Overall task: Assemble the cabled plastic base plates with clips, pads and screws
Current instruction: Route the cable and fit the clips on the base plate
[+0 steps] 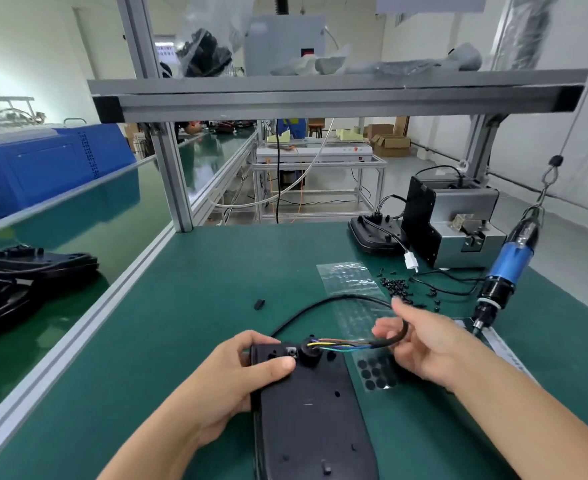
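Observation:
A black plastic base plate (311,417) lies on the green mat near the front edge. My left hand (237,372) grips its far left corner, thumb on top. Coloured wires (344,344) run out of a round opening at the plate's far end into a black cable (323,303) that loops away over the mat. My right hand (424,344) pinches that cable where the wires enter its sheath. A clear sheet of round black pads (377,374) lies under the right hand. Several small black screws (396,285) lie scattered beyond it. One black clip (259,304) sits alone on the mat.
A blue electric screwdriver (504,275) hangs at the right. Behind it stands a grey screw feeder box (465,230) with another cabled base plate (375,233) beside it. Black base plates (26,271) are stacked on the left conveyor. An aluminium shelf frame (320,95) spans overhead.

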